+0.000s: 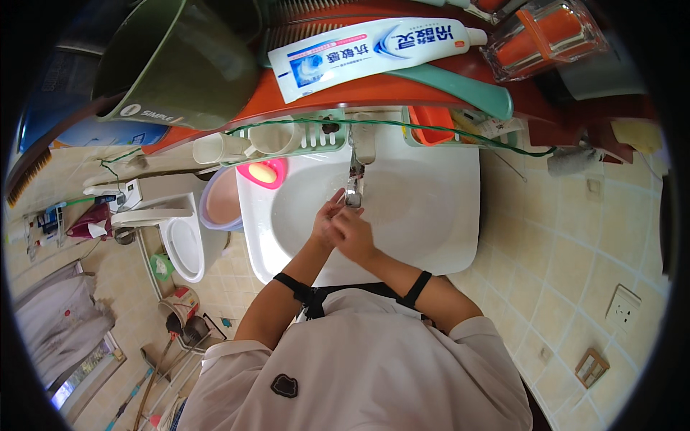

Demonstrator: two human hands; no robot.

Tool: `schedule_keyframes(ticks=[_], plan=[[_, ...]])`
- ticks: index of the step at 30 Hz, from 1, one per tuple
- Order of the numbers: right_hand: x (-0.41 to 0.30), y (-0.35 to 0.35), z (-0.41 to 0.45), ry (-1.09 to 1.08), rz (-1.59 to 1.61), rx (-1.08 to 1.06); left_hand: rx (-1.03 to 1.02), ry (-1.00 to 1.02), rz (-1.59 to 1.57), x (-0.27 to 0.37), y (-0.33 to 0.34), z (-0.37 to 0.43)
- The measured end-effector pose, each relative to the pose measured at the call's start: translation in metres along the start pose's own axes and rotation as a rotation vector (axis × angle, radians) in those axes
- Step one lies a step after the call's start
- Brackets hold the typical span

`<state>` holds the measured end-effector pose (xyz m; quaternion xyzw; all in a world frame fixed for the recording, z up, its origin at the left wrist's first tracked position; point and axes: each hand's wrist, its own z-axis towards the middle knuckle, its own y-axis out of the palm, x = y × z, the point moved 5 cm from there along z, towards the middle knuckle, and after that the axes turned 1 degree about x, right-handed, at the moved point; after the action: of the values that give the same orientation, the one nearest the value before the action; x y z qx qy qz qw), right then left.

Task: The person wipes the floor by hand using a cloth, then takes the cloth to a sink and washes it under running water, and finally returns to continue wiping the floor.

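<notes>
My hands meet over the white washbasin (420, 237), just below the chrome tap (354, 186). My left hand (326, 214) is turned up, its fingers apart near the spout. Across it lies my right hand (351, 233), bent at the fingers and slightly blurred, covering part of the left palm. The two hands touch each other, and I see no object in either. Whether water runs from the tap cannot be made out. A pink soap dish (263, 181) with a yellow bar of soap (262, 173) sits on the basin's back left corner.
Above the basin juts a red shelf (345, 110) with a toothpaste tube (372, 56), a green-handled comb (458, 89) and a dark green cup (188, 70). Mugs (275, 137) stand behind the basin. At left are a basin (221, 199) and a toilet (183, 242).
</notes>
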<state>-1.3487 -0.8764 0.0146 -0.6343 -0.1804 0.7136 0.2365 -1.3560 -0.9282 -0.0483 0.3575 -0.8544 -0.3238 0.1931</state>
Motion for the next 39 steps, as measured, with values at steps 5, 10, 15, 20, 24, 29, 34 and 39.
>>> schedule_keyframes(ticks=[5,10,15,20,24,29,34,39], plan=[[-0.008,0.002,0.000,-0.240,-0.104,-0.129,-0.078,-0.183,-0.244,-0.011,-0.005,0.001],[0.066,-0.010,0.013,0.140,-0.351,-0.251,-0.214,0.028,0.241,-0.002,0.004,-0.001],[0.102,-0.024,0.004,0.485,-0.041,-0.029,-0.114,-0.003,0.130,-0.018,-0.011,0.010],[0.036,0.004,-0.002,0.217,0.199,-0.239,-0.109,0.026,0.111,-0.008,-0.034,0.010],[-0.007,0.020,-0.021,-0.123,0.343,-0.393,0.143,-0.143,-0.056,-0.015,-0.020,-0.004],[0.003,0.020,-0.011,-0.223,0.163,-0.301,-0.128,0.147,0.653,-0.004,-0.049,0.013],[0.066,-0.014,0.020,0.235,-0.334,-0.029,-0.316,0.133,0.373,-0.013,-0.009,0.005],[0.066,-0.010,0.009,0.396,-0.136,-0.091,-0.364,0.158,0.192,-0.009,0.004,0.005]])
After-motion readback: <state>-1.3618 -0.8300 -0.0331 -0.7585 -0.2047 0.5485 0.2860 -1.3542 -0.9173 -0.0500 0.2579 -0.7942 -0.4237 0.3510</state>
